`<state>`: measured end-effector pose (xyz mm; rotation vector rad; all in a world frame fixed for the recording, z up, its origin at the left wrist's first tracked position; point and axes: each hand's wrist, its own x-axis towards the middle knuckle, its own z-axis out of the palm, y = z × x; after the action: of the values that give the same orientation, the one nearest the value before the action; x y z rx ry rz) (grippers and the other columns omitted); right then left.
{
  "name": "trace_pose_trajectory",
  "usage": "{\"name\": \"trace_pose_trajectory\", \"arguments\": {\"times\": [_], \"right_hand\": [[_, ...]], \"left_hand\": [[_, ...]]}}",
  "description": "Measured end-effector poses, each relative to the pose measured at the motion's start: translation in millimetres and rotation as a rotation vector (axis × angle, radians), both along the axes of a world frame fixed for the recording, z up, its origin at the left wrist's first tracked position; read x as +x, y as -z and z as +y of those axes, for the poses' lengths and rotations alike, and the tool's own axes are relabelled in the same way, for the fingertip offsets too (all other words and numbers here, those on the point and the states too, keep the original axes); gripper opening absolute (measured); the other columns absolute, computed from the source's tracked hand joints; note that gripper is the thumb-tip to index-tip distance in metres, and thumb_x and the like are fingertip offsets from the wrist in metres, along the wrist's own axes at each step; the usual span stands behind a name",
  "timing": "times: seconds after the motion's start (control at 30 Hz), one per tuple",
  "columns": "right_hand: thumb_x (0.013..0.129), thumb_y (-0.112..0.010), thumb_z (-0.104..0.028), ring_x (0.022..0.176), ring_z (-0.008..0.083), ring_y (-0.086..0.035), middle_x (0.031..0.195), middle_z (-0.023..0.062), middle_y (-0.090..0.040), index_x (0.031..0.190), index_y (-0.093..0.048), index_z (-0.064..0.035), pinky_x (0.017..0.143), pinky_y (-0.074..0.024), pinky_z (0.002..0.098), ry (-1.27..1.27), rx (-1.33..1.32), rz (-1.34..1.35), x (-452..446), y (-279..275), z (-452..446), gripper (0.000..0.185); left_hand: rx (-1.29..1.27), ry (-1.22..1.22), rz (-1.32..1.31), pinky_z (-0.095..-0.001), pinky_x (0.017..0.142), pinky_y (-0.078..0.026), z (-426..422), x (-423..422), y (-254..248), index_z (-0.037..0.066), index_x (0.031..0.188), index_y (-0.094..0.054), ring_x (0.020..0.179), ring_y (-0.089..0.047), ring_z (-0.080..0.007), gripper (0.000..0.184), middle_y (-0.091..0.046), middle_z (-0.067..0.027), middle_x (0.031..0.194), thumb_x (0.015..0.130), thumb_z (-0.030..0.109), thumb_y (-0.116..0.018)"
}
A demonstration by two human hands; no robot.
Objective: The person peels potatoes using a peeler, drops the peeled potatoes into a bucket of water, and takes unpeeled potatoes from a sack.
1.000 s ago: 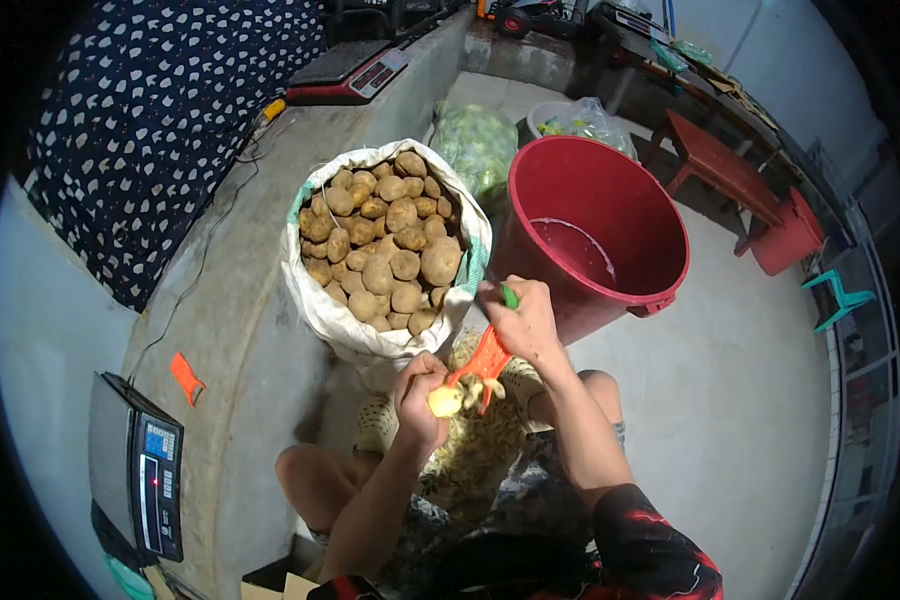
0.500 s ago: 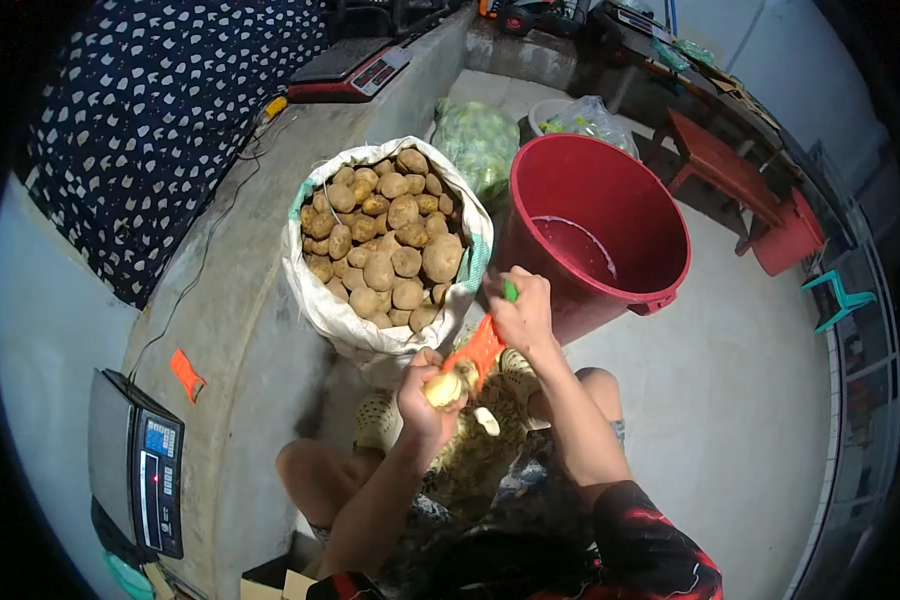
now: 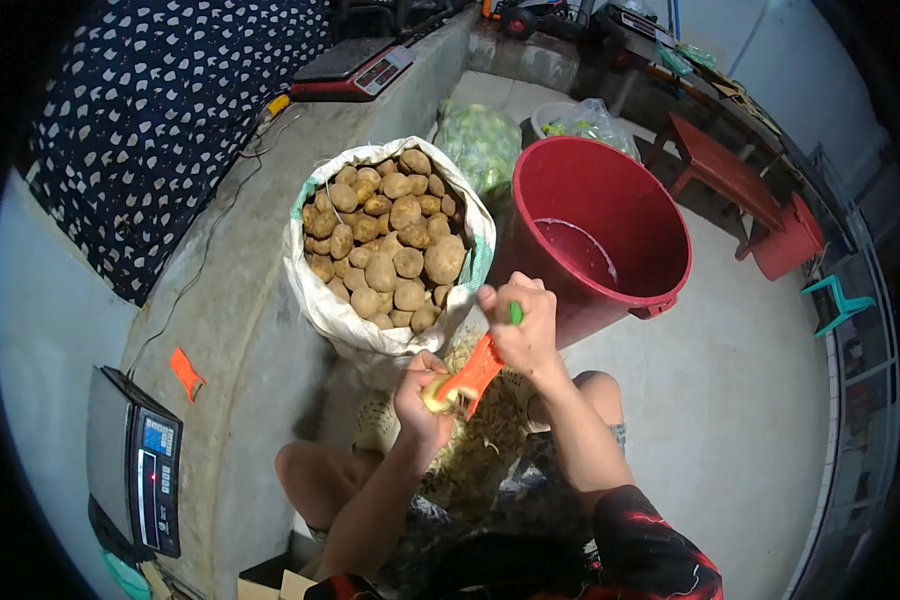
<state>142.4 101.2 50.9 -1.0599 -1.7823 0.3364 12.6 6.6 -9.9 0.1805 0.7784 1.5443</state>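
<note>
My left hand (image 3: pixel 421 402) is closed around a partly peeled potato (image 3: pixel 433 394), whose pale yellow flesh shows between the fingers. Wrapped round the handle of an orange peeler (image 3: pixel 478 369) is my right hand (image 3: pixel 525 325); a bit of green shows at its grip. The peeler's head lies against the potato. Below both hands, a heap of peelings (image 3: pixel 485 435) covers the floor between my feet. Just ahead stands a white sack (image 3: pixel 315 305) with its rim rolled down, full of unpeeled potatoes (image 3: pixel 380 270).
A big red tub (image 3: pixel 595 215) stands right of the sack. Behind are a bag of green vegetables (image 3: pixel 475 145) and a red bench (image 3: pixel 720 165). On the left ledge lie a second orange peeler (image 3: pixel 186 375), a digital scale (image 3: pixel 155 470) and a red scale (image 3: pixel 350 72).
A pale strip of peel that was falling below the potato is gone from the air. The peeler has shifted slightly on the potato, and my right hand is a little lower and further right.
</note>
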Motion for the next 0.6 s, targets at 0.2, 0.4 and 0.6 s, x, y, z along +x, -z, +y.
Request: {"name": "trace_pose_trajectory", "arguments": {"times": [0.2,0.4,0.6], "right_hand": [[0.065,-0.064,-0.012,0.055,0.0289,-0.043,0.056,0.0145,-0.048,0.062,-0.063,-0.0021,0.057,-0.0333,0.0394,0.094,-0.207,0.055,9.8,5.4,14.8,0.011],[0.081,-0.066,-0.016,0.050,0.0210,-0.041,0.054,0.0106,-0.044,0.059,-0.055,0.0014,0.050,-0.0302,0.0396,-0.084,0.081,-0.186,7.3,-10.0,3.8,0.030],[0.068,-0.064,-0.019,0.057,0.0351,-0.051,0.057,0.0177,-0.052,0.064,-0.060,0.0013,0.056,-0.0408,0.0424,-0.060,-0.434,-0.013,13.0,-3.0,9.2,0.021]], "left_hand": [[0.075,0.113,0.011,-0.0322,0.046,-0.041,-5.5,-10.9,-6.3,0.004,0.082,-0.046,0.062,-0.050,-0.0193,0.015,-0.046,-0.0069,0.074,0.077,0.017,-0.044],[0.158,-0.031,0.335,-0.0258,0.059,-0.039,-0.2,-2.0,-4.7,0.002,0.074,-0.047,0.062,-0.047,-0.0141,0.015,-0.047,-0.0067,0.068,0.072,0.016,-0.044],[0.172,0.040,0.417,-0.0252,0.061,-0.037,-1.7,-5.8,-9.1,0.000,0.073,-0.049,0.064,-0.046,-0.0135,0.015,-0.048,-0.0062,0.069,0.072,0.015,-0.046]]}}
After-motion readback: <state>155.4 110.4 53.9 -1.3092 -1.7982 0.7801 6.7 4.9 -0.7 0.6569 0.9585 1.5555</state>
